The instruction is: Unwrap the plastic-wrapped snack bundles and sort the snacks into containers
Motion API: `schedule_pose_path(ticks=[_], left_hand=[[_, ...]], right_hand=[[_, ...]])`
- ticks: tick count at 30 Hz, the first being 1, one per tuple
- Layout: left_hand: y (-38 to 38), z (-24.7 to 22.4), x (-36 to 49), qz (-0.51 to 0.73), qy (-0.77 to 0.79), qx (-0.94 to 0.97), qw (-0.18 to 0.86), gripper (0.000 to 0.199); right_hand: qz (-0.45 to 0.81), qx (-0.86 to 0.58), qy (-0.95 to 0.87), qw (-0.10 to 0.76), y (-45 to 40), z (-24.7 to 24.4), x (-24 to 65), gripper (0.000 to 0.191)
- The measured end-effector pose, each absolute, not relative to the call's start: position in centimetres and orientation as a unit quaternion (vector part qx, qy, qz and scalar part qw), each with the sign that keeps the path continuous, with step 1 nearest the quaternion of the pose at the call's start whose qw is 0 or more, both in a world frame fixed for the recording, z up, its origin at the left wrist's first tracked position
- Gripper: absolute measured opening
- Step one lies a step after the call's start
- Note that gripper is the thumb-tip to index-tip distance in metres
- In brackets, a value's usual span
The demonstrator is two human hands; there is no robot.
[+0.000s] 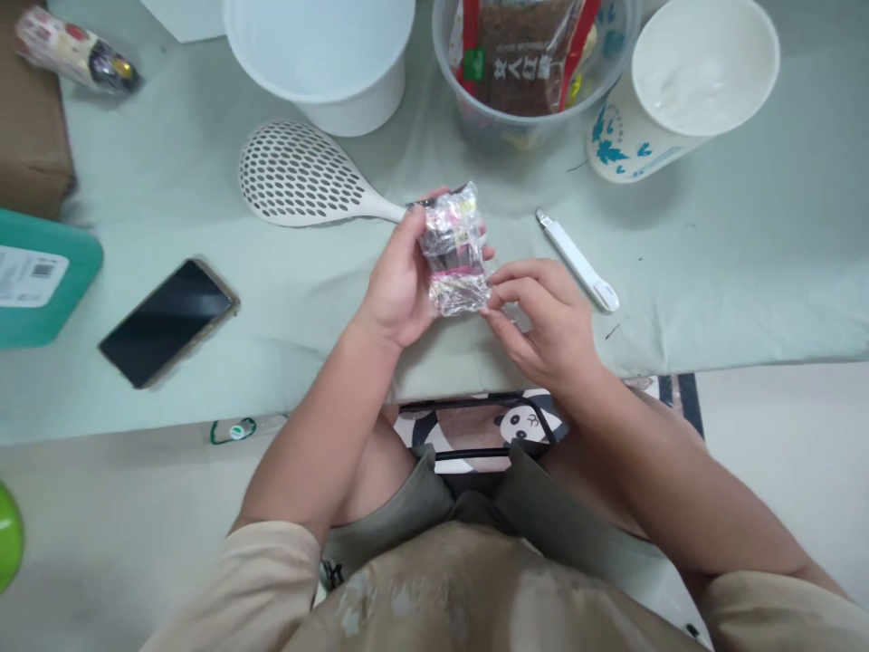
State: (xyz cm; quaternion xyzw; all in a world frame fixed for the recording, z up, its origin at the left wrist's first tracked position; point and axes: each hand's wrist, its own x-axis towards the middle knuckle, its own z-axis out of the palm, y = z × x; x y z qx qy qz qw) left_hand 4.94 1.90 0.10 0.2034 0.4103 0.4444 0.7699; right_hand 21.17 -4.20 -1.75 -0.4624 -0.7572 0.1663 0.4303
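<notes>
Between left fingers (412, 228), gripped: clear-wrapped packet (454, 258). Right fingers (526, 288) pinch its near corner; white cutter (577, 261) just beyond them.

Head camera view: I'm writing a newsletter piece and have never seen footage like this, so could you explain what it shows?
There is no machine here, just one person's two bare hands. The single picture comes from a camera worn on the head, looking forward and down, so the forearms reach up from below.

The left hand holds a small packet in shiny clear wrap; the right hand has its fingertips at the packet's lower right edge.

On the pale green tablecloth lie a perforated white spoon, a slim white cutter and a phone. Farther back stand a white tub, a clear tub with a brown packet in it, and a leaf-patterned paper cup.
</notes>
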Motion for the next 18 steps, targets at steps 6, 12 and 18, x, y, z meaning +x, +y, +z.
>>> schedule_pose_path(ticks=[6,12,18], left_hand=[[3.5,0.1,3.5,0.493,0.452,0.166,0.724,0.056],[3.7,0.8,2.5,0.525,0.434,0.143,0.718,0.048],[2.7,1.8,2.3,0.447,0.409,0.160,0.779,0.042]], right_hand=[[0.136,-0.475,-0.782,0.380,-4.5,-1.7,21.0,0.010],[0.131,-0.427,-0.807,0.387,-4.5,-2.3,20.3,0.012],[0.213,-0.385,-0.806,0.397,-4.0,-1.9,20.9,0.012]])
